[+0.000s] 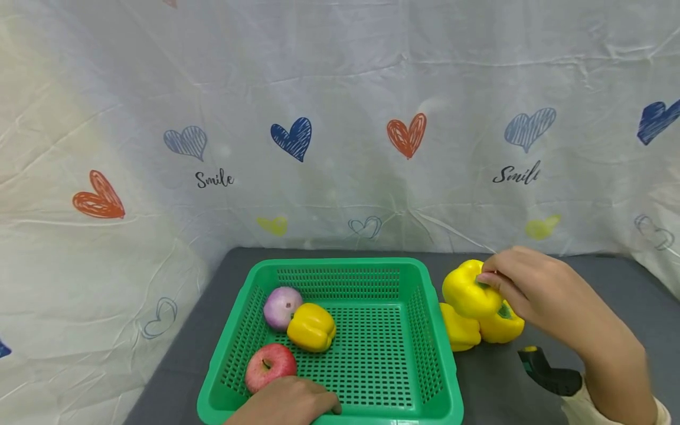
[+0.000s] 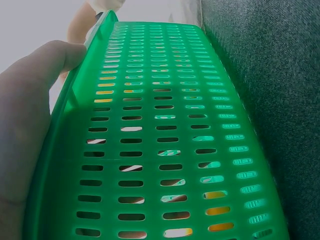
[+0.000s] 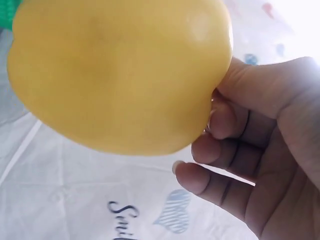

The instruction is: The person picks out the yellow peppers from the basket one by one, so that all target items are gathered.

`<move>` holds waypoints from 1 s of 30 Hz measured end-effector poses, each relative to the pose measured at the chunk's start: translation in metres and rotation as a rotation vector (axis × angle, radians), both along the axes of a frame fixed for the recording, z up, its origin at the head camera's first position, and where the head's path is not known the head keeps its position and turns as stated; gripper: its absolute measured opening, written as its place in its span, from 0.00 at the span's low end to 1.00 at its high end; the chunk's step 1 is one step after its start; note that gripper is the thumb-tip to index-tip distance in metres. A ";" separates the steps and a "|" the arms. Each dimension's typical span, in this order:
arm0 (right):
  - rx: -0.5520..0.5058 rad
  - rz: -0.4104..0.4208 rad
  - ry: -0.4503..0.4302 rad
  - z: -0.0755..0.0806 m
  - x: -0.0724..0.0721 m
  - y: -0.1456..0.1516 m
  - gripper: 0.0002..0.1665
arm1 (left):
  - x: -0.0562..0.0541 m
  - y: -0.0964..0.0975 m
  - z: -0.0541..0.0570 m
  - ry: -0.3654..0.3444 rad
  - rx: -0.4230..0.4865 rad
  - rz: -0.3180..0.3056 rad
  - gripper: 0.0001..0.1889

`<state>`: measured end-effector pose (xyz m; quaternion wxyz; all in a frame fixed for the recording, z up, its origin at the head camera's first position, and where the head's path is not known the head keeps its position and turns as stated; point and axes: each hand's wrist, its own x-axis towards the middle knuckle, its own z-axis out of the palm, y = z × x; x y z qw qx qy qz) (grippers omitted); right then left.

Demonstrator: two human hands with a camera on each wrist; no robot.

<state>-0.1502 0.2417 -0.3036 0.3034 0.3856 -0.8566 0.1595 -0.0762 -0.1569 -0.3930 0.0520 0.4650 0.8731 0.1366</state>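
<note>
My right hand (image 1: 536,289) pinches a yellow bell pepper (image 1: 470,289) by its green stem. This pepper is held above two more yellow bell peppers on the table, the left one (image 1: 459,330) beside the basket's right wall and the right one (image 1: 502,326) next to it. In the right wrist view the held pepper (image 3: 120,75) fills the upper left, with thumb and fingertips at its stem end. My left hand (image 1: 289,402) grips the near rim of a green plastic basket (image 1: 443,366). In the left wrist view the thumb (image 2: 65,54) hooks over that rim.
Inside the basket, a purple onion (image 1: 281,307) and a yellow bell pepper (image 1: 312,328) lie at the back left. A red apple (image 1: 270,367) sits near my left hand. The dark grey table (image 1: 175,366) ends at a white cloth (image 1: 350,88) printed with hearts.
</note>
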 end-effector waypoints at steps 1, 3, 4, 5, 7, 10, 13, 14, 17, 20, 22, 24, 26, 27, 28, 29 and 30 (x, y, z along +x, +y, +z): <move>0.008 -0.015 -0.006 -0.002 -0.002 0.001 0.04 | 0.000 0.000 0.000 -0.001 -0.002 0.002 0.23; 0.019 -0.038 -0.020 -0.005 -0.007 0.001 0.14 | 0.000 0.000 0.000 0.002 -0.001 0.001 0.23; 0.023 -0.047 -0.024 -0.007 -0.010 0.001 0.17 | 0.000 0.000 0.000 0.005 0.000 0.000 0.23; 0.027 -0.057 -0.028 -0.009 -0.013 0.001 0.18 | 0.000 0.000 0.000 0.011 0.001 -0.003 0.23; 0.028 -0.069 -0.038 -0.013 -0.019 0.001 0.18 | 0.000 0.001 0.000 0.022 0.003 -0.008 0.22; 0.037 -0.090 -0.058 -0.020 -0.028 0.002 0.16 | 0.000 0.001 0.000 0.036 0.005 -0.013 0.22; 0.057 -0.101 -0.091 -0.027 -0.038 0.001 0.14 | 0.000 0.000 0.000 0.044 0.005 -0.013 0.22; 0.065 -0.105 -0.101 -0.029 -0.041 0.000 0.14 | 0.000 0.000 0.000 0.045 0.005 -0.013 0.22; 0.082 -0.092 -0.132 -0.036 -0.049 -0.001 0.14 | 0.000 0.000 0.000 0.038 0.004 -0.012 0.22; 0.097 -0.092 -0.155 -0.041 -0.054 -0.003 0.16 | 0.001 0.000 0.000 0.027 0.006 -0.010 0.22; 0.105 -0.100 -0.171 -0.044 -0.056 -0.003 0.17 | 0.001 0.000 -0.001 0.026 0.005 -0.007 0.22; 0.116 -0.112 -0.190 -0.047 -0.058 -0.004 0.19 | 0.001 0.000 -0.001 0.024 0.006 -0.004 0.23; 0.128 -0.123 -0.215 -0.049 -0.061 -0.004 0.19 | 0.001 0.000 0.000 0.022 0.005 -0.002 0.23; 0.133 -0.126 -0.228 -0.050 -0.062 -0.005 0.19 | 0.001 0.000 0.000 0.021 0.004 -0.001 0.23; 0.139 -0.130 -0.242 -0.051 -0.063 -0.005 0.19 | 0.001 0.000 0.000 0.022 0.003 -0.001 0.23; 0.143 -0.135 -0.252 -0.052 -0.064 -0.005 0.19 | 0.001 0.000 0.000 0.023 0.002 -0.001 0.23; 0.146 -0.139 -0.262 -0.053 -0.065 -0.005 0.19 | 0.001 0.000 0.000 0.025 0.002 -0.002 0.23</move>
